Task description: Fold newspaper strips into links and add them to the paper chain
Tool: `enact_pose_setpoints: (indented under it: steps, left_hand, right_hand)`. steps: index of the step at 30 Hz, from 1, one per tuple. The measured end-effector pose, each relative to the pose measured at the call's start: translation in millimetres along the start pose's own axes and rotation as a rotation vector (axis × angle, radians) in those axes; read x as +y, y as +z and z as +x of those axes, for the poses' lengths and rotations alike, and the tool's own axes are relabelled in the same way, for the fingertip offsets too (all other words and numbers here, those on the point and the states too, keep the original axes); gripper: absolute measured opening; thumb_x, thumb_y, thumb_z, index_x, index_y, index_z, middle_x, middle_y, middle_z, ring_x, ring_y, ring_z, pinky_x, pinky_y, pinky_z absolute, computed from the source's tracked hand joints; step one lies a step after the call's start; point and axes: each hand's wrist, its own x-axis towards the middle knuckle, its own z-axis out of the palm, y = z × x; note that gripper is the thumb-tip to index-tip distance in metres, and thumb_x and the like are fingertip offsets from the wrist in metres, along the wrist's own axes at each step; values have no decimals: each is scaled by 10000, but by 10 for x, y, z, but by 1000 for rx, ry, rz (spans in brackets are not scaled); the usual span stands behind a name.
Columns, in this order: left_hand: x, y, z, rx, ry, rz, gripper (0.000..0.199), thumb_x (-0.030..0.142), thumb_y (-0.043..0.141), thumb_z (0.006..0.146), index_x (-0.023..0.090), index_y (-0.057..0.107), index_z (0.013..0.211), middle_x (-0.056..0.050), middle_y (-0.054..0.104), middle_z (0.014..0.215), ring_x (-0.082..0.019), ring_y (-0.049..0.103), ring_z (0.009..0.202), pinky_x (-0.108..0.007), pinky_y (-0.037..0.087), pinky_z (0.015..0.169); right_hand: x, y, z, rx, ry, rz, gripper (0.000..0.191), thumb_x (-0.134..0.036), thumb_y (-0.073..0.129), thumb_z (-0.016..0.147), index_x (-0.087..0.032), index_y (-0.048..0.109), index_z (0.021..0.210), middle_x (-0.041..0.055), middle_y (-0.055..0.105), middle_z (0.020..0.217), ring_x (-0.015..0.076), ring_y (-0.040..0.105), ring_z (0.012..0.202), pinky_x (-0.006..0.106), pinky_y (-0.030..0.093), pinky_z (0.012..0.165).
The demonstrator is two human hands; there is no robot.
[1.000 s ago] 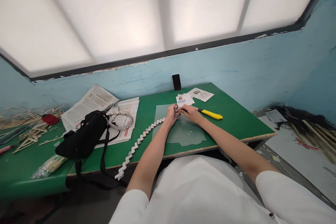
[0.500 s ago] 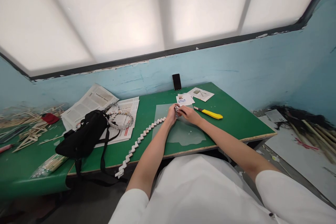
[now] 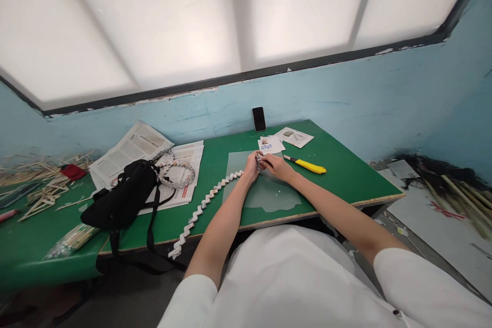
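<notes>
A zigzag chain of folded paper runs from the table's front edge up to my hands. My left hand is closed around the chain's far end, with its fingers curled over it. From the other side, my right hand pinches the same end between thumb and fingers. The folds between my fingertips are small and partly covered. Both hands are held over a translucent sheet on the green table. To the right of my right hand lies a yellow utility knife, its blade pointing left.
A phone leans against the wall behind several printed papers. On the left are a black bag, another paper chain, newspapers, bagged sticks and wooden stick frames. Poles lie at far right.
Both hands stay in nearly the same place on the paper chain, with only slight finger movement. The view has shifted a little.
</notes>
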Motion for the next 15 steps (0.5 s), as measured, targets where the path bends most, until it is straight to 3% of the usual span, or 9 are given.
enact_pose_setpoints:
  steps: [15]
  left_hand:
    - [-8, -18, -3, -19, 12, 39, 226, 365, 691, 738, 189, 550, 756, 51, 423, 553, -72, 368, 404, -197, 258, 397]
  right_hand:
    - [-38, -2, -1, -2, 24, 1, 305, -394, 389, 1077, -223, 638, 1033, 94, 670, 928, 238, 647, 839, 367, 521, 788]
